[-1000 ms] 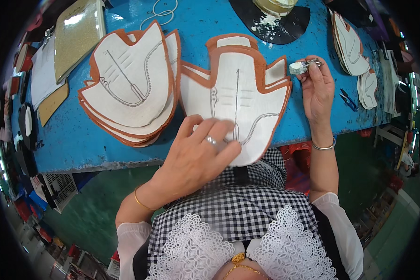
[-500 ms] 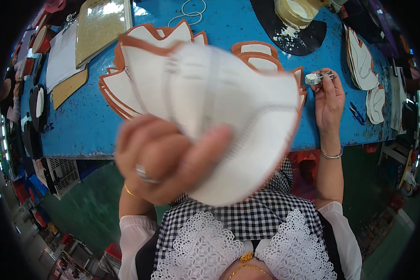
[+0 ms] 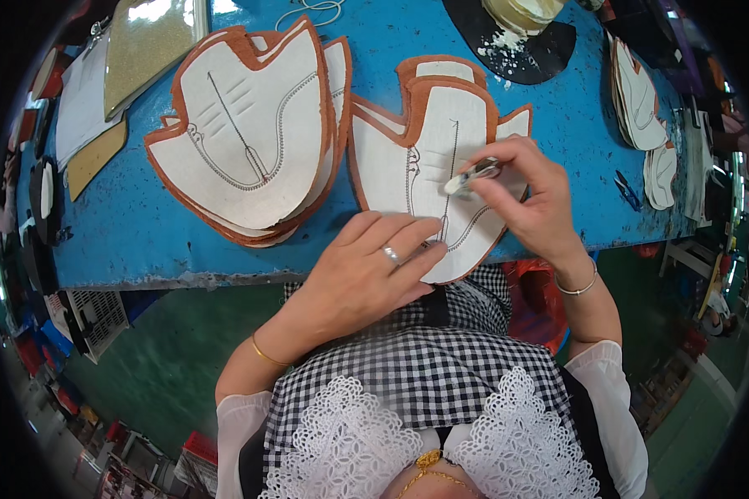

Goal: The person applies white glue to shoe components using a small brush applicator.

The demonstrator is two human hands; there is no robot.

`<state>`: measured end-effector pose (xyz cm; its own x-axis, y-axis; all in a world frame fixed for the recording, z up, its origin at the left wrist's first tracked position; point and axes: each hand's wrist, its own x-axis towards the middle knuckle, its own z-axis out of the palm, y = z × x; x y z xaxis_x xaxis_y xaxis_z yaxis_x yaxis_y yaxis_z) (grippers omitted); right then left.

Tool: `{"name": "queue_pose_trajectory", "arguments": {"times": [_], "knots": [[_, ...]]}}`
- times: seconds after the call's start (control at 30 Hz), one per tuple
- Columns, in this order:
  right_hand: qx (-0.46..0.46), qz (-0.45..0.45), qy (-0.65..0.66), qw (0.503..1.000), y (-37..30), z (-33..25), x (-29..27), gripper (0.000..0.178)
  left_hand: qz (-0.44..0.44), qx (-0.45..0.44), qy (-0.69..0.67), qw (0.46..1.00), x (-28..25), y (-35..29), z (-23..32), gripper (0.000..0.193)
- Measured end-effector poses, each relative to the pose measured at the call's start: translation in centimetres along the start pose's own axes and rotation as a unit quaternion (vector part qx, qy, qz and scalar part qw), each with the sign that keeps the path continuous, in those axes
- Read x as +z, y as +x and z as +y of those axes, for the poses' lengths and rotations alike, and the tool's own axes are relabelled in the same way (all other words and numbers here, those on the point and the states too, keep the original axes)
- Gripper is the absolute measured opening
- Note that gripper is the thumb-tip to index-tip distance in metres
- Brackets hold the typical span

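A brown-edged shoe upper piece with a white face (image 3: 429, 170) lies on the blue table, marked with dark stitch lines. My left hand (image 3: 366, 270) rests on its lower left part, fingers stretched out and nothing gripped. Above the same piece, my right hand (image 3: 534, 195) pinches a small metal clip (image 3: 486, 168) with a white powdery wad (image 3: 456, 185) at its end. The wad is at or just over the central stitch line; whether it touches cannot be made out. To the left sits a stack of similar shoe upper pieces (image 3: 250, 125).
A cream tub (image 3: 524, 12) stands on a black sheet (image 3: 549, 56), with white powder (image 3: 505, 48) spilled around it. More white pieces (image 3: 637, 100) and dark thread snips (image 3: 627, 191) lie at the right. A gold-coloured board (image 3: 146, 50) and papers (image 3: 79, 121) occupy the far left.
The piece my left hand held up is now down on the table, and that hand lies flat on it. My right hand has come left over the piece with the clip.
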<state>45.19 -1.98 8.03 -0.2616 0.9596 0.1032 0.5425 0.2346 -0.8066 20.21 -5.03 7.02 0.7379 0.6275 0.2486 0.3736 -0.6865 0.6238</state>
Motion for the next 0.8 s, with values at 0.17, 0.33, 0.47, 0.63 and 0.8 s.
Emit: {"name": "queue_pose_trajectory", "arguments": {"times": [0.17,0.33,0.47,0.63,0.8], "knots": [[-0.073,0.04,-0.127,0.988,1.4,1.5,0.6,0.022,-0.015,0.016,0.035,0.999,0.7,0.2,0.0,0.045],[-0.13,0.07,-0.202,0.968,2.4,1.4,0.3,0.025,-0.032,0.022,0.058,0.998,0.4,0.6,0.4,0.047],[-0.211,0.027,-0.221,0.952,0.8,-0.2,0.0,0.026,-0.03,0.046,0.099,0.994,0.4,0.9,0.3,0.041],[-0.074,0.039,-0.11,0.99,0.8,-0.2,-2.1,0.028,-0.003,0.058,0.11,0.992,0.5,1.8,0.1,0.03],[-0.012,0.22,0.032,0.975,7.9,4.9,-7.7,0.02,0.011,0.084,0.102,0.991,0.2,2.7,-0.2,0.032]]}}
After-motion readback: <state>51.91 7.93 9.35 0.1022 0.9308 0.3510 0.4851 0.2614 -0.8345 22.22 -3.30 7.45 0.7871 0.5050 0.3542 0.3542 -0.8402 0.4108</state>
